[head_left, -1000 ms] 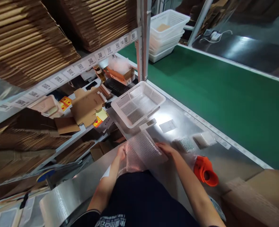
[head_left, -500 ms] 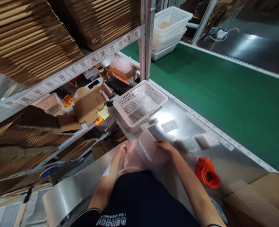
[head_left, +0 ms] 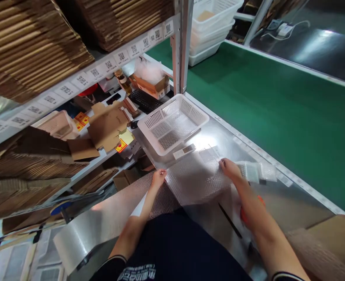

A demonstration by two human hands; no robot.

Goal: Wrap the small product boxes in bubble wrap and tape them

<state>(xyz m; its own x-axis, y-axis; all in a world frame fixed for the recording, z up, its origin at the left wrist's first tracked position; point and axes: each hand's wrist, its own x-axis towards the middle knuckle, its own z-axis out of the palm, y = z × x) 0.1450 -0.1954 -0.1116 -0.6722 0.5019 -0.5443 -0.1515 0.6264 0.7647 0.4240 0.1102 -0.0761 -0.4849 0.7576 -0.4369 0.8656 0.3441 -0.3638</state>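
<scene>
A clear sheet of bubble wrap (head_left: 196, 175) lies spread over the metal table in front of me. My left hand (head_left: 160, 177) pinches its left edge. At the far right corner, my right hand (head_left: 230, 169) has its fingers closed on the sheet. More bubble wrap runs to the lower left, toward a large roll (head_left: 73, 242). Just right of my right hand sit small wrapped packets (head_left: 256, 171). An orange tape dispenser (head_left: 244, 214) is partly hidden behind my right forearm. A thin black strip (head_left: 230, 221) lies on the table near my body.
A white perforated basket (head_left: 172, 123) stands beyond the sheet, with a small white box (head_left: 184, 151) before it. The green conveyor belt (head_left: 278, 117) runs along the right. Cardboard-filled shelves (head_left: 29, 43) rise at left. Stacked white baskets (head_left: 213, 31) stand at the back.
The bubble wrap, bunched between my hands before, is now spread flat. My right hand has moved right and outward with its edge; the black strip has come into view.
</scene>
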